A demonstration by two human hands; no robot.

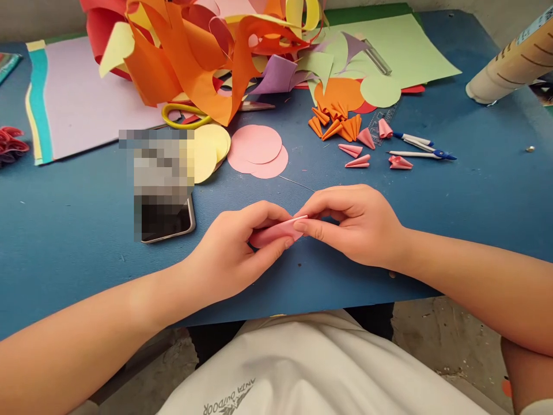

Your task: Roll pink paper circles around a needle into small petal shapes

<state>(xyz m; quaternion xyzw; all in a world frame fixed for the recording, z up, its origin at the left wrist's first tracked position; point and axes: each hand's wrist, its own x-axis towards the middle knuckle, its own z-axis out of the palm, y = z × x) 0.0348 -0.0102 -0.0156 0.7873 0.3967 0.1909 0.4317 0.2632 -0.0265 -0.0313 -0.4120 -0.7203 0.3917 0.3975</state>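
Observation:
Between my two hands is a folded piece of pink paper (276,231). My left hand (242,245) grips its left part, thumb in front and fingers behind. At the right end, the thumb and fingertips of my right hand (354,225) pinch the paper's edge. Pink paper circles (259,147) lie overlapping beyond my hands, beside yellow circles (205,151). Small folded pink cones (358,161) lie beyond my right hand, close to a cluster of orange cones (337,122).
A phone (166,222), partly blurred, lies left of my left hand. Cut paper scraps (185,57) are heaped at the back over yellow-handled scissors (185,122). Pens (417,151) lie at the right, with a bottle (510,69) farther back on the blue table (78,230).

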